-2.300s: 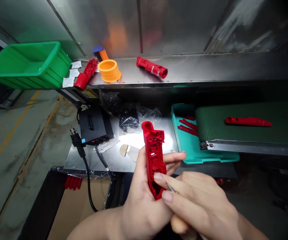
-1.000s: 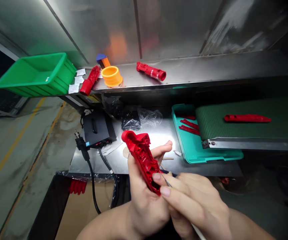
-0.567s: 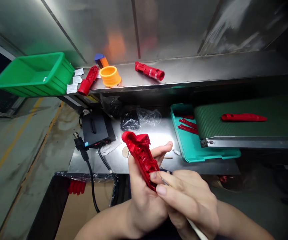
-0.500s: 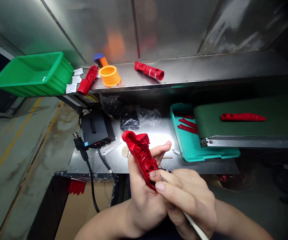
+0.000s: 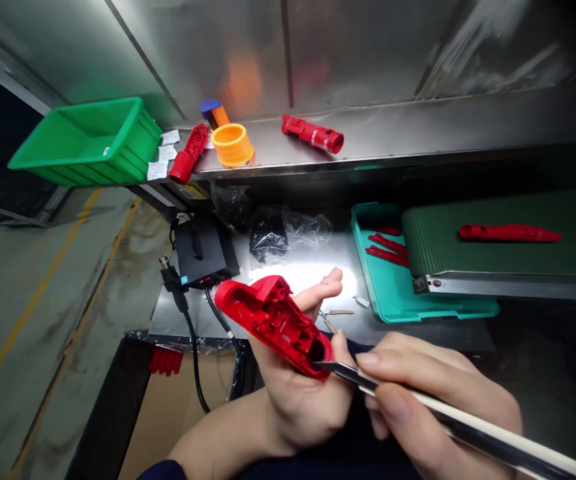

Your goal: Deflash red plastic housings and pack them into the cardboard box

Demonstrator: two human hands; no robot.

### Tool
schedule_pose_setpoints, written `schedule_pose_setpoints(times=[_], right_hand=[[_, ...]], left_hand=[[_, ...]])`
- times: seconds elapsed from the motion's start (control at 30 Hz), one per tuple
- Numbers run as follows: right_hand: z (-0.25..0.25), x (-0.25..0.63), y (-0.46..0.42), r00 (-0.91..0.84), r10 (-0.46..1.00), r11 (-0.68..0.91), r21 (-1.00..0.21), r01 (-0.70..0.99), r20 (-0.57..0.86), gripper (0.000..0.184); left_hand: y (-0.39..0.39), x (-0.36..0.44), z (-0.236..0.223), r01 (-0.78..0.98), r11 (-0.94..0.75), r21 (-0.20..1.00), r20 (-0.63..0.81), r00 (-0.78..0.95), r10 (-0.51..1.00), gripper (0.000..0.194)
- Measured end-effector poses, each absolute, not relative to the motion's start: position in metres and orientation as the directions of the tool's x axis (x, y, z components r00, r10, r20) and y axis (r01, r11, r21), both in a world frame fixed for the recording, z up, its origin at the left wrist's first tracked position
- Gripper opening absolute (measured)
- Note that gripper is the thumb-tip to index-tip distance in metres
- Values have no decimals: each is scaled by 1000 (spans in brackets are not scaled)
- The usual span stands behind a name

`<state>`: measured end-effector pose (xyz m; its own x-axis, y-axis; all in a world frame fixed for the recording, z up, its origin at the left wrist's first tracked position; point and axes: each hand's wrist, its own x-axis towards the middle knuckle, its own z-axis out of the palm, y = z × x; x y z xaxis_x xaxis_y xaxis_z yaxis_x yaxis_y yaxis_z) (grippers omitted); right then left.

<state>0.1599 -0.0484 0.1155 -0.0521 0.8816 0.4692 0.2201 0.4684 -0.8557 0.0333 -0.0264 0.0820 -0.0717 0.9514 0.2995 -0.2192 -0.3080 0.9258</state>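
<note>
Bench notes: you work over a stainless steel table (image 5: 383, 331), with a stainless shelf (image 5: 398, 137) beyond your fingers and a concrete floor with a yellow line (image 5: 32, 307) out past your left hand. Past your left fingertips sits a teal tray (image 5: 383, 300) holding thin red strips (image 5: 387, 253). Further right, a green belt conveyor (image 5: 443, 250) carries a long red part (image 5: 511, 233). Up on the shelf, well beyond your fingers, are an orange ring (image 5: 231, 145), two red molded parts (image 5: 313, 134) (image 5: 189, 153) and a green crate (image 5: 133, 127) at the shelf's left end. Left of your fingers lie a black box (image 5: 201, 250) and its black cable (image 5: 195, 353); crumpled plastic bags (image 5: 268, 240) lie just beyond them.

Your left hand (image 5: 293, 400) cups a red plastic housing (image 5: 273, 327) across the palm, fingers curled partly around it. Your right hand (image 5: 433, 393) pinches a craft knife (image 5: 473, 417) with a long white handle, fingers closed on it. The blade tip meets the housing's near end (how far in, you cannot tell from here).
</note>
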Motion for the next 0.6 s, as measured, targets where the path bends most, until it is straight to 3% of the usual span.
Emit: schedule_pose_setpoints(times=[0.1,0.33,0.6], right_hand=[[113,154,-44,-48,883,470,-880,67,467,41],[103,144,-48,93,919,381,-924,31,382,32],[101,145,-46,79,926,369,-929,26,370,25]], left_hand=[[-27,36,79,-194,-340,920,319,-132,938,73],[-26,33,83,-125,-334,934,321,-109,941,73],[-26,34,80,-87,-373,924,362,-125,924,81]])
